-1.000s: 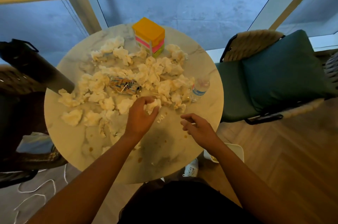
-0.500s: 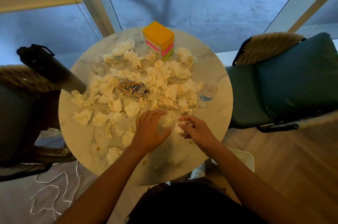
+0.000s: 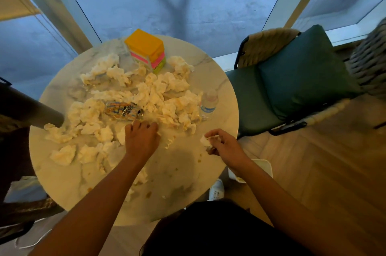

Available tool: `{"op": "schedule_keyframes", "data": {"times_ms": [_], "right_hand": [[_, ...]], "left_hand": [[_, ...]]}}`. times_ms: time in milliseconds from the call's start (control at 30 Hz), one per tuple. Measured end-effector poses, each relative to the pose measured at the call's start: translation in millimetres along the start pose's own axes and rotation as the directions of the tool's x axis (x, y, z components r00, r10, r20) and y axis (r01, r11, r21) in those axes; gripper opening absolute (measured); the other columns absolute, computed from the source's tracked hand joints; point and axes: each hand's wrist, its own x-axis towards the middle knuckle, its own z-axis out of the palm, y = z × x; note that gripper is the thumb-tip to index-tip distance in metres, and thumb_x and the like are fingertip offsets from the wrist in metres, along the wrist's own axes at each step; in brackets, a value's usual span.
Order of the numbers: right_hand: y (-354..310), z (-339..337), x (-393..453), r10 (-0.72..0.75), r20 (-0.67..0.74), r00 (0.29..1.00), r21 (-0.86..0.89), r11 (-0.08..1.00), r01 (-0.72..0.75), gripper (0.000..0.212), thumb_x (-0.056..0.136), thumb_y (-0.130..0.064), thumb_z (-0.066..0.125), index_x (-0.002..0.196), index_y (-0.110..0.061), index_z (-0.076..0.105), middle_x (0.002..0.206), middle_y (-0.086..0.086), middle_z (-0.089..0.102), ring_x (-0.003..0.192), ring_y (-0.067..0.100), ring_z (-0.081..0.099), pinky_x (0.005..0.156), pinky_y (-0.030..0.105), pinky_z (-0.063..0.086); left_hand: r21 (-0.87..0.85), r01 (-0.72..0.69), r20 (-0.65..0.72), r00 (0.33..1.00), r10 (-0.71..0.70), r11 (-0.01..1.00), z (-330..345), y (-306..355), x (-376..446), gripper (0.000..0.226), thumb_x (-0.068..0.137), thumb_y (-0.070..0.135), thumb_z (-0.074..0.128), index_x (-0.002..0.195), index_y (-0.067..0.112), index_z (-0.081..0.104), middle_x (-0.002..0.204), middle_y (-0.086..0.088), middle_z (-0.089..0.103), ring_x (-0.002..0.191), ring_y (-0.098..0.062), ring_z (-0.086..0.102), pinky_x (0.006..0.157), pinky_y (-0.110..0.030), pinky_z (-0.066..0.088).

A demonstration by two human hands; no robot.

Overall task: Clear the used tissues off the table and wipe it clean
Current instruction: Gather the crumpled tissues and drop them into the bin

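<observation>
- The round white marble-look table [image 3: 219, 97] fills the middle of the view, its near half mostly bare but spotted with brown stains and crumbs, so the wiping has not begun
- A green-cushioned chair with a woven back [image 3: 296, 88] stands off the table's 3 o'clock edge, and a white plastic bin [image 3: 261, 167] sits on the floor by the 4 o'clock edge, just beside the right wrist
- The heap of crumpled white used tissues [image 3: 150, 97] covers the table from 9 o'clock across the centre to 2 o'clock; most of the clearing is, by my reading, ahead
- A stack of yellow, pink and green sticky-note blocks [image 3: 147, 51] stands at 12 o'clock, a printed drink can [image 3: 123, 110] lies on its side among the tissues near the centre, and a small clear water bottle [image 3: 208, 103] stands at 3 o'clock
- The left hand [image 3: 142, 136] has slid from the clear patch up to the heap's near edge; its fingers are curled down, knuckles up, tips resting on tissue just below the can, though whether they have gathered any I cannot tell
- The right hand [image 3: 223, 145] has drawn back from beside the left hand toward the 4 o'clock edge, so one piece is likely on its way to the bin
- That small white tissue wad [image 3: 204, 141] sits pinched between the right thumb and fingertips, poking out at the hand's 9 o'clock side, lifted off the table
</observation>
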Motion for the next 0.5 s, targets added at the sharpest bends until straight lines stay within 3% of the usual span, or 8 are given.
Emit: {"op": "schedule_keyframes", "data": {"times_ms": [67,133,200,267,367,500], "right_hand": [[-1,2,-4,0.028,-0.020,0.999,0.048,0.998,-0.027,0.022,0.104,-0.003,0.047,0.099,-0.010,0.067,0.101,0.019,0.067,0.079,0.023,0.067,0.071,0.025,0.059],[-1,4,-7,0.052,-0.034,0.998,0.102,0.994,-0.049,0.022,0.103,-0.001,0.047,0.098,-0.008,0.067,0.101,0.018,0.066,0.080,0.021,0.067,0.072,0.025,0.059],[2,8,-10,0.058,-0.047,0.997,0.132,0.990,-0.051,0.019,0.101,-0.002,0.051,0.099,-0.010,0.069,0.103,0.019,0.068,0.087,0.023,0.068,0.077,0.027,0.060],[5,10,-15,0.049,-0.058,0.997,0.103,0.994,-0.042,0.013,0.096,-0.005,0.061,0.101,-0.014,0.070,0.106,0.020,0.071,0.092,0.024,0.071,0.083,0.031,0.061],[17,11,-27,0.020,-0.102,0.995,0.004,1.000,-0.019,0.016,0.089,-0.010,0.075,0.099,-0.022,0.071,0.106,0.013,0.073,0.095,0.024,0.073,0.088,0.036,0.061],[28,6,-52,0.025,-0.149,0.989,-0.015,0.999,-0.028,0.017,0.089,-0.008,0.075,0.102,-0.018,0.072,0.102,0.008,0.073,0.088,0.017,0.073,0.085,0.032,0.061]], "left_hand": [[-0.094,0.011,-0.045,0.999,-0.015,0.996,-8,-1,-5,0.018,0.085,0.034,0.062,0.098,0.025,0.070,0.098,0.001,0.070,0.101,-0.029,0.059,0.086,-0.042,0.034],[-0.317,0.019,-0.103,0.993,-0.055,0.948,-16,0,-12,0.022,0.087,0.035,0.056,0.100,0.024,0.069,0.098,0.001,0.068,0.099,-0.025,0.060,0.085,-0.041,0.038],[-0.644,0.024,-0.076,0.992,-0.096,0.765,-26,5,-22,0.015,0.092,0.032,0.058,0.100,0.022,0.068,0.098,0.001,0.064,0.093,-0.019,0.061,0.081,-0.038,0.048],[-0.859,0.126,0.061,0.987,-0.146,0.497,-35,15,-36,0.004,0.095,0.025,0.065,0.098,0.026,0.067,0.098,0.003,0.064,0.090,-0.011,0.064,0.078,-0.030,0.053],[-0.922,0.287,0.255,0.955,-0.151,0.258,-38,37,-58,0.009,0.095,0.023,0.068,0.093,0.031,0.067,0.094,0.006,0.068,0.084,-0.006,0.068,0.074,-0.028,0.056],[-0.894,0.448,0.446,0.890,-0.094,-0.006,-36,74,-78,0.006,0.094,0.015,0.069,0.091,0.019,0.068,0.094,0.010,0.069,0.079,-0.008,0.069,0.074,-0.033,0.061]]}}
